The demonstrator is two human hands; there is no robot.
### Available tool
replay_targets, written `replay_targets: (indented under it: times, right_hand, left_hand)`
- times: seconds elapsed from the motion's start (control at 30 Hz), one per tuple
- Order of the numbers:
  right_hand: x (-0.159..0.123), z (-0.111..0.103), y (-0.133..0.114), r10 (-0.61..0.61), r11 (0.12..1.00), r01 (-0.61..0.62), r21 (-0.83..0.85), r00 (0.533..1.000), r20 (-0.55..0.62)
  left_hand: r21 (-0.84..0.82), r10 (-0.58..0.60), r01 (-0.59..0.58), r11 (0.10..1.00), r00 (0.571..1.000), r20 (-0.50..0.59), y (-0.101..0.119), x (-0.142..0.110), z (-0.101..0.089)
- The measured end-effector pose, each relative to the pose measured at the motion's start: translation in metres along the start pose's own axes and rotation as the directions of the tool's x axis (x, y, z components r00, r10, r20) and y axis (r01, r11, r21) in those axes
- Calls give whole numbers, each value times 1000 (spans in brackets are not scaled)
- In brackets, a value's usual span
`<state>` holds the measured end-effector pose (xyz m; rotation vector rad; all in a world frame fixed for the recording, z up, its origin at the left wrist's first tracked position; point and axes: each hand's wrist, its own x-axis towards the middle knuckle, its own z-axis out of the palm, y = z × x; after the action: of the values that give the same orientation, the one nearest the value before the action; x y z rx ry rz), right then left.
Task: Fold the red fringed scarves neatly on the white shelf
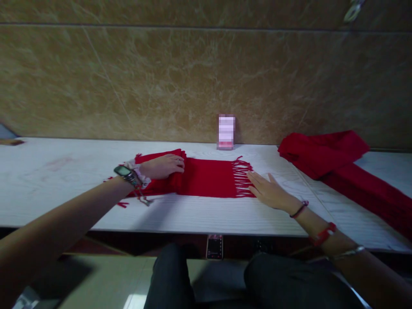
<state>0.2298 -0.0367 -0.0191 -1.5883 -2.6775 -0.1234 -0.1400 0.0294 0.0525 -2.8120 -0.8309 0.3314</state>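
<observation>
Firstly, the white surface [64, 189] carries all items under inspection. A second red cloth [325, 150] lies bunched at your right, apart from the working piece; it appears to need no handling now.

The red scarf [209, 178] lies in front of you between your hands, layered towards the left and flat towards the right. Your left hand [165, 165] rests on the layers, fingers bent over their edge; whether they pinch cannot be told. Advised: press evenly, so that the layers do not slide.

Your right hand [267, 189] is spread, fingers slightly apart, fingertips at the fringe [243, 182]. Some strands stray; stroke outward lightly, without dragging the weave askew.

A blurred upright device [226, 132], probably a phone, stands just beyond the scarf; avoid nudging it. Smallest item: the charm [146, 200] hanging at your left wrist could snag loose threads.
</observation>
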Motion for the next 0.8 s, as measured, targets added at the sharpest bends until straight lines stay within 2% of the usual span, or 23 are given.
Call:
replay_targets:
  times: [0.07, 0.17, 0.27, 0.33, 0.47, 0.57, 0.67, 0.8]
  right_hand:
    - [-7, 2, 12, 19, 1000, -19, -22, 1000, 11]
    - [-14, 3, 24, 33, 999, -32, -23, 998, 47]
    - [-15, 2, 27, 19, 1000, -18, -23, 998, 55]
    - [-11, -1, 23, 42, 999, -42, -5, 999, 11]
    - [16, -16, -6, 139, 985, -116, 129, 973, -186]
    - [48, -26, -44, 35, 990, 0, 139, 967, -251]
    - [75, -22, -73, -71, 986, 96, 135, 982, -177]
    - [88, -4, -81, -49, 990, 53, 127, 998, -36]
  left_hand:
    - [-51, -34, 34, 998, 999, 5, -4, -11, 5]
    - [-155, -60, 50, 987, 997, -59, -1, -21, 10]
    - [-209, -67, 45, 977, 993, -98, 8, -21, 14]
    - [-215, -69, 46, 976, 992, -103, 12, -18, 17]
    - [-209, -89, 62, 976, 988, -122, 17, -10, 26]
    - [-195, -96, 68, 978, 985, -140, 17, -9, 31]
    - [-168, -90, 66, 984, 986, -143, 16, -10, 32]
    - [-119, -75, 61, 991, 991, -112, 12, -14, 29]
